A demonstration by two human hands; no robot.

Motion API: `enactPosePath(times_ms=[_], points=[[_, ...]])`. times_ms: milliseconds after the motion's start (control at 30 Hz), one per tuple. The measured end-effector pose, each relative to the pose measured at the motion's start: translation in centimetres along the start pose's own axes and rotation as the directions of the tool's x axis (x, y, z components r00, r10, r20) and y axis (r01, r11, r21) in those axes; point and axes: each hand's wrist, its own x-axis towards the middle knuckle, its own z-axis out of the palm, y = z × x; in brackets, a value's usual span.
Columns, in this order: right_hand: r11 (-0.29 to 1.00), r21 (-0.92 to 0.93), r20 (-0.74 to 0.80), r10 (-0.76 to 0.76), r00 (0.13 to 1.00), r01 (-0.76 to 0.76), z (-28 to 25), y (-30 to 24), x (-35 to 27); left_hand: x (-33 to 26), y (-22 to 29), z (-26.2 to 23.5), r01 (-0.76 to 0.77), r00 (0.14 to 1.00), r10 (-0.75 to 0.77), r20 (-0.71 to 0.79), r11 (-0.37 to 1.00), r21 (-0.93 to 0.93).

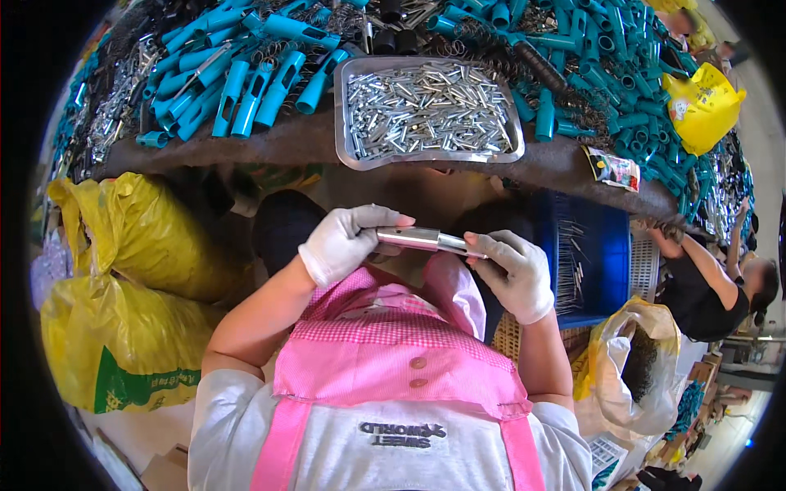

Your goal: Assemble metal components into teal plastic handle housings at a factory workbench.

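Beyond your fingers lay the worktable (270,151), heaped with teal tubes (246,90), and the steel tray (344,114) of small metal pins; between your gloved hands you held a metal tube (422,239), your left hand (348,241) curled over one end, your right hand (512,274) pinching the other by its fingertips; that light pinch could have let it slip and drop below your fingers.

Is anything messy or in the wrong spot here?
Nothing looks broken or spilled. Both hands, left hand and right hand, hold one metal tube. The small metal pins sit inside their tray. The teal plastic handles lie in loose heaps around it, jumbled but on the table.
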Motion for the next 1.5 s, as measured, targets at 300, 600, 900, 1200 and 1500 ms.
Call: enactPosePath(times_ms=[300,600,900,1200,1500], points=[[0.931,0.309,0.082,0.177,0.981,-0.194,2.5,0.2,-1.7,0.6,-3.0,3.3,0.057,0.997,-0.068,-0.024,0.950,-0.306],[0.019,0.904,0.339,0.576,0.743,-0.427,6.3,-0.3,-2.4,2.0,-5.2,6.5,0.103,0.974,-0.215,-0.070,0.697,-0.709],[0.731,0.625,-0.244,0.516,0.821,-0.274,7.8,1.8,-3.4,3.1,-6.0,8.4,0.139,0.971,-0.237,-0.019,0.629,-0.765],[0.241,0.844,0.307,0.516,0.800,-0.479,7.6,4.1,-2.6,2.7,-7.1,8.7,0.263,0.965,-0.241,0.104,0.906,-0.331],[-0.177,0.971,0.230,0.513,0.827,-0.161,7.6,7.3,-3.0,4.0,-6.0,8.8,0.394,0.914,-0.303,0.271,0.824,-0.407]])
